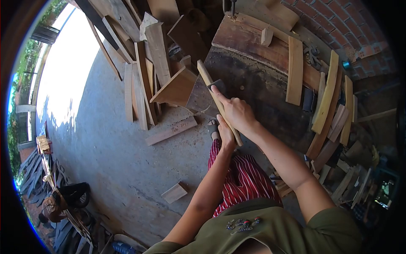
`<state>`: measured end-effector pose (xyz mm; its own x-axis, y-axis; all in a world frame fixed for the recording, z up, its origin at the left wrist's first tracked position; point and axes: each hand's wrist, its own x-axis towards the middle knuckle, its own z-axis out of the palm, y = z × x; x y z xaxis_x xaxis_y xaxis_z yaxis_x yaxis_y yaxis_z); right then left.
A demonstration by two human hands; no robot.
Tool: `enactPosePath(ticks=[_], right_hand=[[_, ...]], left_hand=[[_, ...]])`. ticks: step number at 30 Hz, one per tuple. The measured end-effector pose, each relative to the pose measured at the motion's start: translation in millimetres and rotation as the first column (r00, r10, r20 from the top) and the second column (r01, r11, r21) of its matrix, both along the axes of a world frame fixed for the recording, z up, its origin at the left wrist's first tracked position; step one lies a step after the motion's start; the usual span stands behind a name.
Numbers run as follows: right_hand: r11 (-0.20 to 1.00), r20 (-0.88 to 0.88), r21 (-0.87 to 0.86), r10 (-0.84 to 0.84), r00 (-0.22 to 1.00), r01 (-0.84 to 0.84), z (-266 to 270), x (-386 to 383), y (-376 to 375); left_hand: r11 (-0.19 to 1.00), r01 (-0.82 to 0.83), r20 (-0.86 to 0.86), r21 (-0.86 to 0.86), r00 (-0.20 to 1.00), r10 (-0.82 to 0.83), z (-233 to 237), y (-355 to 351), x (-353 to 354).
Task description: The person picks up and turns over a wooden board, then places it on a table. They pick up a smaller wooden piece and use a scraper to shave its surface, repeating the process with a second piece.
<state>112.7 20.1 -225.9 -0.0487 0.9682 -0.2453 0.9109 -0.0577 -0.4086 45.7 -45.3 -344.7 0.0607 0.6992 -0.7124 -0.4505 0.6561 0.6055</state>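
A narrow, pale wooden strip slants across the middle of the view, its far end over the corner of a dark workbench. My left hand is closed around the strip's lower part. Farther up, my right hand presses a small dark pad, which looks like sandpaper, against the strip. Its index finger stretches along the pad, while the other fingers curl out of sight beneath.
On the bench lie a small wood block and a curved board. Several more curved boards lean at the right. Planks stand at the back left. A loose board and a short offcut lie on the concrete floor.
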Motion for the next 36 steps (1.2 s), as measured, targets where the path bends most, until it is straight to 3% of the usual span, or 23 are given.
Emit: enactPosePath(ticks=[2, 5, 8, 11, 12, 14, 17, 21, 22, 27, 29, 31, 33, 36], right_hand=[[1.0, -0.009, -0.028, -0.006, 1.0, 0.006, -2.9, -0.6, 0.8], [0.999, -0.042, -0.017, -0.038, 0.998, 0.038, -1.6, 1.1, 10.1], [1.0, 0.011, -0.001, -0.014, 1.0, 0.014, 5.4, -0.8, -10.6], [1.0, 0.01, -0.008, -0.009, 1.0, 0.009, 2.4, 2.5, -10.0], [1.0, 0.008, 0.004, -0.01, 1.0, 0.01, -1.4, -0.2, 7.1], [0.999, -0.03, -0.004, -0.038, 0.999, 0.038, -4.7, -2.8, 17.5], [0.998, 0.01, 0.055, -0.013, 1.0, 0.013, -4.0, 4.6, -9.7], [1.0, -0.012, -0.016, -0.004, 1.0, 0.004, 7.4, 1.2, -10.6], [0.998, -0.044, -0.007, -0.061, 0.997, 0.061, -2.5, -1.5, 12.8], [0.998, 0.02, 0.048, -0.031, 0.999, 0.03, 1.2, 1.4, -5.7], [1.0, 0.021, -0.007, 0.007, 1.0, -0.007, 5.9, 0.7, -21.8], [0.998, 0.008, -0.059, 0.006, 1.0, -0.005, 2.4, -0.7, 2.9], [0.999, -0.012, -0.016, -0.031, 0.999, 0.031, -5.1, -7.1, 29.7], [0.999, -0.021, 0.008, -0.038, 0.999, 0.038, 1.9, 6.2, 6.2]], left_hand=[[1.0, -0.016, -0.019, -0.003, 1.0, 0.016, -1.1, -1.7, -1.3], [0.993, 0.115, 0.04, 0.017, 0.992, -0.116, -12.1, -2.4, -3.8], [0.999, -0.038, -0.035, 0.008, 0.999, 0.038, 7.2, 2.5, 2.0], [0.997, -0.083, -0.026, 0.006, 0.996, 0.083, 17.7, 3.2, 6.1], [1.0, 0.022, -0.006, -0.011, 1.0, -0.022, 2.5, 0.4, -1.8], [1.0, -0.01, 0.004, -0.018, 1.0, 0.01, -7.7, 2.3, -3.1], [0.999, -0.006, 0.026, 0.05, 1.0, 0.005, 17.3, 3.9, 0.5], [0.995, -0.095, -0.035, -0.007, 0.995, 0.095, 25.2, 5.0, 7.0], [0.999, 0.042, 0.006, -0.011, 0.999, -0.042, 10.1, 1.4, -3.5], [0.997, -0.066, 0.026, 0.027, 0.998, 0.065, 13.6, 3.8, 4.7], [0.994, -0.106, -0.071, -0.031, 0.992, 0.104, 16.9, 5.7, 3.5], [0.999, 0.045, 0.019, 0.03, 0.999, -0.046, 0.3, -0.7, -2.6], [0.999, 0.04, 0.012, 0.027, 0.999, -0.04, -10.0, -0.9, -9.2], [0.998, 0.063, 0.02, -0.005, 0.998, -0.063, -0.4, 4.1, -4.1]])
